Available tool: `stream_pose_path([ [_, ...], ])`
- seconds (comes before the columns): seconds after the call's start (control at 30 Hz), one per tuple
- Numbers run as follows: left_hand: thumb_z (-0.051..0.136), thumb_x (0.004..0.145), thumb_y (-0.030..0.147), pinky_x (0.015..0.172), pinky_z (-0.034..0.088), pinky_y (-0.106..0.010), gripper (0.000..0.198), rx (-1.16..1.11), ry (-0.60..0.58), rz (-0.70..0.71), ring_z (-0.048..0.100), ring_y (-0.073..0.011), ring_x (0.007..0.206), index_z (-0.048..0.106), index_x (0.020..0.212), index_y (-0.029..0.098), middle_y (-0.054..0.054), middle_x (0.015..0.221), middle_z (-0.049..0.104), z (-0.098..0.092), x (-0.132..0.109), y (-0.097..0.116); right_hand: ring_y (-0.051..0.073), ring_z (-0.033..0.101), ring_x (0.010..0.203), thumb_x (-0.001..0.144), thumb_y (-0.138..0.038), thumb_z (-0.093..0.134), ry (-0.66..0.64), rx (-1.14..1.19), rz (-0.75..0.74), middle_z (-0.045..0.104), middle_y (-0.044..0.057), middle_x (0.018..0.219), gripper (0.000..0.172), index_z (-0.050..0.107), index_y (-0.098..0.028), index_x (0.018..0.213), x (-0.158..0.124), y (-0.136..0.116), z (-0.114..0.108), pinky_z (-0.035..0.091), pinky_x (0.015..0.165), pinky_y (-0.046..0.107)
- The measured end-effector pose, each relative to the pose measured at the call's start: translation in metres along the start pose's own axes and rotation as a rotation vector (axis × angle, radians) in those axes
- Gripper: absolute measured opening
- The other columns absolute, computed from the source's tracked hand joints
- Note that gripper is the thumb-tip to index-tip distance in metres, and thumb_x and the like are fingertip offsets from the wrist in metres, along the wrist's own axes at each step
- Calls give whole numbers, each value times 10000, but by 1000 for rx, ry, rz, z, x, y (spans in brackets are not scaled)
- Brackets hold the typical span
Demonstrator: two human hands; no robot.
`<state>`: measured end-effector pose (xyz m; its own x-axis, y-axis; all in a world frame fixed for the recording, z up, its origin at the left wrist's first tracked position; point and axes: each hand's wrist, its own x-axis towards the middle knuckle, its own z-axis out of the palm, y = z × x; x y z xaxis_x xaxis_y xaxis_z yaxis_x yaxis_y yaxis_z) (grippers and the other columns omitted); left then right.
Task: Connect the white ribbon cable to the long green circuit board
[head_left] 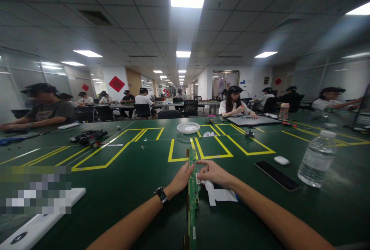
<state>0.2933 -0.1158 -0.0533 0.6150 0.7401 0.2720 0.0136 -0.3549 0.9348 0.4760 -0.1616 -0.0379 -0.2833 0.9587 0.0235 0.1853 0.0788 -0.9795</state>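
Observation:
A long, narrow green circuit board [192, 203] stands on edge in front of me, running away from my body. My left hand [181, 177] grips it from the left, thumb on its face. On the other side, my right hand [213, 171] has its index finger against the board's edge. Its thumb and other fingers are curled at a small white connector piece on the board. A white flat ribbon cable [224, 195] hangs below that hand, folded, with a blue tip at its far end. The exact fingertip contact on the cable is partly hidden.
Right of my arm lie a black phone [277, 175], a white earbud case [281, 160] and a water bottle [317, 159]. A white basket [188, 128] sits ahead on the green table [156, 211]. A white device [43, 223] is at left. Co-workers sit around.

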Motion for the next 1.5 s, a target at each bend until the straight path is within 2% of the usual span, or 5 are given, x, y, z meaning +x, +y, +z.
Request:
stream_pose_path([
  [0.37, 404, 866, 582, 886, 417, -336, 567, -148, 64, -41, 560, -212, 950, 513, 1226, 157, -66, 1089, 624, 9, -5, 5, 83, 516, 550, 662, -293, 768, 21, -41, -45, 637, -17, 672, 740, 464, -99, 1308, 0, -2, 1, 353, 507, 185],
  [1.07, 392, 884, 546, 903, 407, -313, 461, -62, 257, -4, 553, -204, 1014, 447, 1180, 198, -70, 1087, 596, 10, -4, -1, 107, 569, 522, 669, -283, 752, 132, 88, -116, 590, -56, 625, 706, 449, -127, 1287, 2, -4, 20, 458, 543, 232],
  [1.2, 316, 912, 520, 737, 452, -270, 426, -62, 412, -22, 567, -151, 810, 336, 1215, 222, -42, 965, 577, 3, 5, -9, 123, 580, 547, 711, -256, 697, 186, -29, -136, 630, -36, 635, 707, 381, -127, 1330, 8, 2, -2, 456, 576, 240],
  [1.3, 327, 914, 475, 666, 444, -244, 382, -8, 568, -51, 542, -138, 760, 360, 1191, 213, -40, 934, 549, -16, 13, -17, 143, 603, 610, 753, -233, 633, 381, -200, -89, 659, -4, 701, 660, 365, -133, 1347, 8, 9, -37, 455, 604, 243],
  [1.5, 348, 906, 408, 713, 445, -269, 329, 76, 714, -110, 538, -153, 808, 414, 1150, 197, -48, 941, 545, -60, 18, -24, 237, 593, 945, 861, -271, 494, 798, -1015, 171, 657, 118, 987, 367, 557, -170, 1207, -12, 22, -126, 432, 778, 318],
])
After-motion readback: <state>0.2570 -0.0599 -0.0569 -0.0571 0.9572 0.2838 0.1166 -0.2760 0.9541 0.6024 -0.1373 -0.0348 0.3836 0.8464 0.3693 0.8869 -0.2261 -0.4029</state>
